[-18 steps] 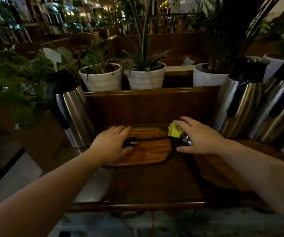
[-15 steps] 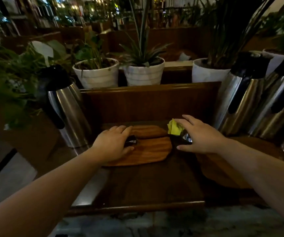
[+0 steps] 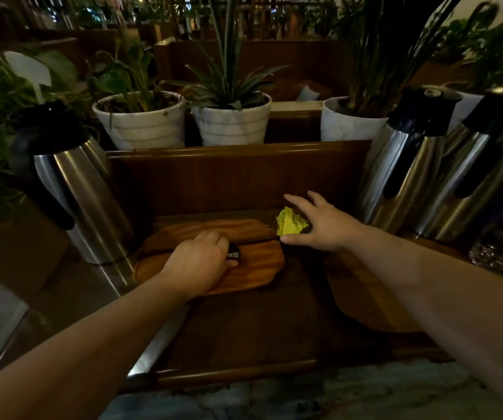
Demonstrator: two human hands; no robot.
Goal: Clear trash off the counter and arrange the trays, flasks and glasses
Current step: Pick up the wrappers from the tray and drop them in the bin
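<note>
Two overlapping wooden trays [image 3: 256, 268] lie in the middle of the dark counter. My left hand [image 3: 197, 265] rests on the front tray, fingers curled around a small dark wrapper [image 3: 233, 255]. A crumpled yellow wrapper [image 3: 289, 222] sits at the trays' right end, and my right hand [image 3: 320, 225] is around it, thumb under it, fingers spread above. One steel flask [image 3: 83, 201] with a black lid stands on the left. Two more steel flasks [image 3: 401, 171] [image 3: 468, 183] stand on the right. A glass [image 3: 499, 250] is at the far right.
A wooden back wall [image 3: 238, 177] rises behind the trays, with three white plant pots [image 3: 141, 125] [image 3: 232, 122] [image 3: 347, 125] on the ledge beyond. Another wooden tray [image 3: 365, 298] lies under my right forearm. The counter's front edge [image 3: 235, 371] is near me.
My left hand has curled tighter over the dark wrapper. My right hand's fingers have opened up around the yellow wrapper. The view has shifted slightly.
</note>
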